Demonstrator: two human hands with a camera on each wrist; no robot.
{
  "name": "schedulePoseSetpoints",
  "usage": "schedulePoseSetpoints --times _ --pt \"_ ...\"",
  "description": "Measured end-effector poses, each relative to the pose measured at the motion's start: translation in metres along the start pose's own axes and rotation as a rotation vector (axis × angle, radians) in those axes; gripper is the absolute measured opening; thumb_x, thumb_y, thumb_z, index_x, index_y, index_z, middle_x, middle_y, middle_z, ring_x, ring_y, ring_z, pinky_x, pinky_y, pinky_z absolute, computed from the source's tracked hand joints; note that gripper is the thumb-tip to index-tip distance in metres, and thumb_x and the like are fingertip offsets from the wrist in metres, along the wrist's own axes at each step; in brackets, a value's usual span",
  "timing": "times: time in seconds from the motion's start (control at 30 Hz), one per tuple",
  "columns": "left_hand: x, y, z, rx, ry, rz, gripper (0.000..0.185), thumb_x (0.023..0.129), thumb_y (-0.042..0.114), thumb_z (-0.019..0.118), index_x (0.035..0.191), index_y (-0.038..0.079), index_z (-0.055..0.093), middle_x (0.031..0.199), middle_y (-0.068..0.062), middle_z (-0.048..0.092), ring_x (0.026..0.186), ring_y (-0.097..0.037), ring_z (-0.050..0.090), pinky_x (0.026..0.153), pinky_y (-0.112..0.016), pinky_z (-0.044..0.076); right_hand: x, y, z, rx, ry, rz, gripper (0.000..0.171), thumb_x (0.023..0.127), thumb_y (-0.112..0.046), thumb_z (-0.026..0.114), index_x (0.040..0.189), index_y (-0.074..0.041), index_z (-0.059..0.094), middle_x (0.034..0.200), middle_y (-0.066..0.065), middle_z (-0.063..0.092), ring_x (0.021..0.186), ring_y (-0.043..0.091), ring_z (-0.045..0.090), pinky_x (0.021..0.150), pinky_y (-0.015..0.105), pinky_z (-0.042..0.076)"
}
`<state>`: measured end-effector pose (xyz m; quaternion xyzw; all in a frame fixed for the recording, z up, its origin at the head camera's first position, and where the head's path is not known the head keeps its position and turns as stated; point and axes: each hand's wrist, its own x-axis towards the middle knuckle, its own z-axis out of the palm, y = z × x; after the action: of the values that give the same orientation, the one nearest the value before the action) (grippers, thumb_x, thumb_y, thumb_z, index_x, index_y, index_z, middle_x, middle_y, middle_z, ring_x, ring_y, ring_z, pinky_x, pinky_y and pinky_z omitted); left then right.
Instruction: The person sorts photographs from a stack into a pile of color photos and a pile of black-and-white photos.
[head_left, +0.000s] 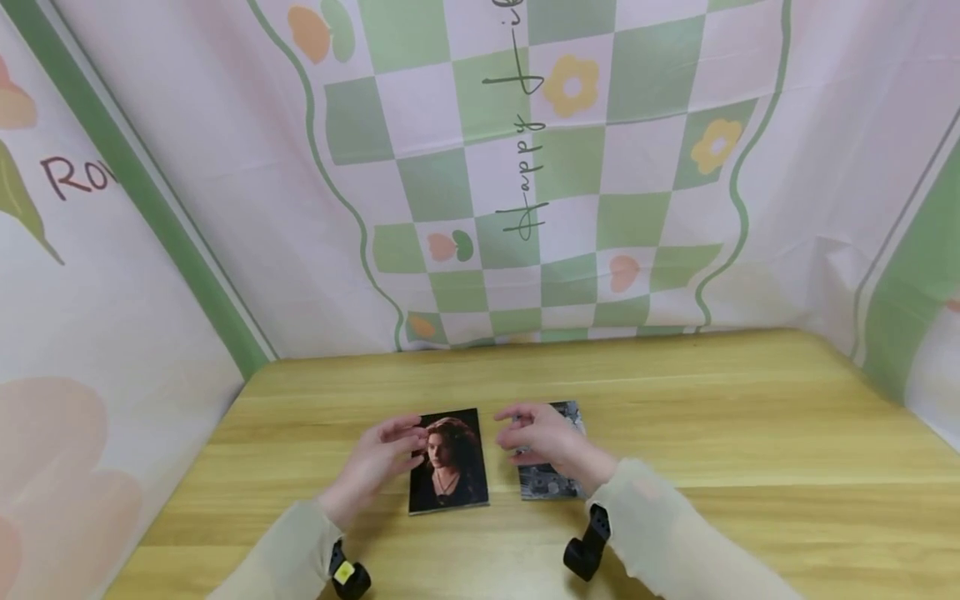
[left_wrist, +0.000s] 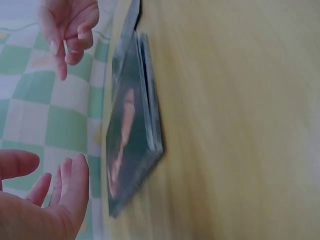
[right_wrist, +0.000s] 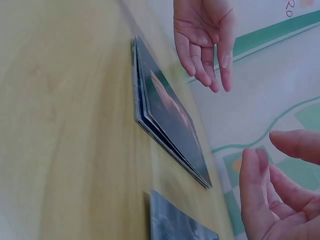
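A stack of photo cards [head_left: 457, 475], topped by a dark portrait with long hair, lies on the wooden table. Its layered edge shows in the right wrist view. To its right is a grey-toned picture card [head_left: 542, 483], partly covered in the head view by my right hand [head_left: 546, 435]. That hand is raised over the card, fingers loosely bent and pointing left, nothing between them. My left hand [head_left: 378, 458] hovers at the portrait stack's left edge, overlapping its corner in the head view. In the left wrist view its relaxed fingers [left_wrist: 75, 185] hold nothing, apart from the stack.
The wooden tabletop [head_left: 720, 417] extends around both cards. A green-and-white checked curtain [head_left: 502, 283] with flower prints hangs along the back edge, and more printed cloth [head_left: 150, 333] hangs at the left. Each wrist wears a black camera mount [head_left: 588, 546].
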<state>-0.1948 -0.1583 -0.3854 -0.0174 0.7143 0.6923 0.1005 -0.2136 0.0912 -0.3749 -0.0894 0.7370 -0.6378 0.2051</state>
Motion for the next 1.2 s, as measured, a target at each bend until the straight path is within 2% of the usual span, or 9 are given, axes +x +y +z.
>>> schedulePoseSetpoints --times 0.3,0.53,0.7,1.2 --pt "-0.001 -0.008 -0.012 0.057 0.061 0.008 0.037 0.093 -0.005 0.047 0.13 -0.011 0.046 0.125 -0.03 0.052 0.103 -0.026 0.06 0.093 -0.04 0.054 0.006 0.007 0.011 0.038 0.011 0.03 0.044 0.089 -0.002 0.058 0.13 0.009 0.046 0.102 0.014 0.061 0.091 0.02 0.062 0.083 0.04 0.058" --pt "-0.002 -0.012 -0.017 0.075 0.068 0.017 0.037 0.093 -0.005 0.047 0.129 -0.013 0.045 0.125 -0.032 0.051 0.107 -0.034 0.058 0.092 -0.043 0.053 0.008 0.012 0.019 0.041 0.021 0.05 0.042 0.09 -0.001 0.057 0.129 0.01 0.046 0.11 0.021 0.058 0.094 0.024 0.063 0.085 0.04 0.057" --pt "-0.004 -0.013 -0.018 0.09 0.07 -0.002 0.037 0.092 -0.005 0.047 0.129 -0.012 0.045 0.126 -0.031 0.05 0.11 -0.035 0.057 0.094 -0.043 0.052 0.01 0.013 0.023 0.045 0.039 0.066 0.044 0.088 0.001 0.06 0.13 0.01 0.046 0.119 0.027 0.056 0.097 0.025 0.064 0.084 0.037 0.057" --pt "-0.002 -0.022 -0.019 0.081 0.063 -0.043 0.036 0.095 -0.004 0.045 0.13 -0.014 0.043 0.128 -0.033 0.05 0.111 -0.031 0.057 0.095 -0.043 0.051 0.012 0.018 0.03 0.018 0.093 0.071 0.042 0.085 0.004 0.063 0.125 0.008 0.051 0.12 0.026 0.057 0.1 0.03 0.063 0.084 0.039 0.057"
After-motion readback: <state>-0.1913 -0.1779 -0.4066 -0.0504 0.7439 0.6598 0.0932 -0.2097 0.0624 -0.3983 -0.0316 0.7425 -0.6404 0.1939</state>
